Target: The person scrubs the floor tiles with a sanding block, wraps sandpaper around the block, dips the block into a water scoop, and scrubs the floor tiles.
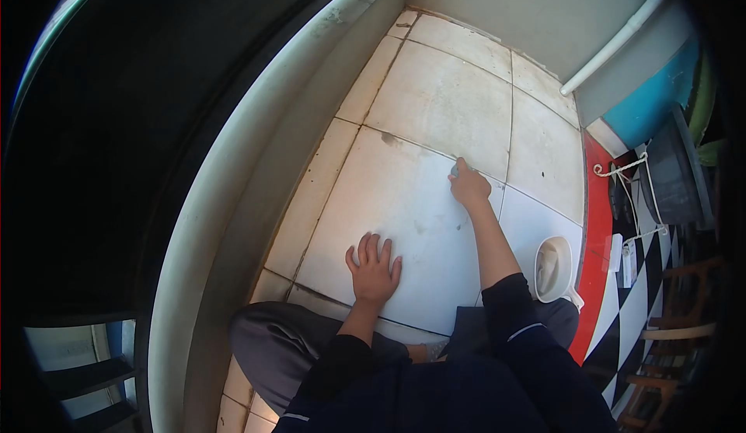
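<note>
Tiles (373, 200), white, smooth and smudged, right hand (472, 189) closed round a small greyish object (455, 170), left hand (374, 271) spread wide, palm-down.

A white dipper (569, 260) sits on the smudged, pale tiled floor (388, 200), beside its red border (597, 246).

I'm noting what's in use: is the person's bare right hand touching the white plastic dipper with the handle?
Apart. The head view shows white floor tile between the right hand and the dipper, which stands near the right knee.
</note>
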The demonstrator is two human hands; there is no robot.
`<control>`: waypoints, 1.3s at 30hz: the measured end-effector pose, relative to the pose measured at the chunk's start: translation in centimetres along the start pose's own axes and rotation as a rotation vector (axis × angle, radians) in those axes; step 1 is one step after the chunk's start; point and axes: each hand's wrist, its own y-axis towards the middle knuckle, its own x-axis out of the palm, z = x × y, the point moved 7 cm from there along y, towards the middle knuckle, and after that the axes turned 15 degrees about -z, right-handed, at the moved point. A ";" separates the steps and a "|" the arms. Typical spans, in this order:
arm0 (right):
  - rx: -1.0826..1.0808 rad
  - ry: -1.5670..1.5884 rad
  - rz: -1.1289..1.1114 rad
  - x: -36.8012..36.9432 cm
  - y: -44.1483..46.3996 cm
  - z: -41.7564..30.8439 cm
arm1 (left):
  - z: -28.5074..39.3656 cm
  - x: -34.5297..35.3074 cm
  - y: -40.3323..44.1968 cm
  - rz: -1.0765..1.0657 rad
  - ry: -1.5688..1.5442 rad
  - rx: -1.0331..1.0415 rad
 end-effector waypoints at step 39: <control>0.037 0.085 0.060 3.3 -6.6 3.6 | 0.1 -0.3 -0.2 0.017 0.013 -0.007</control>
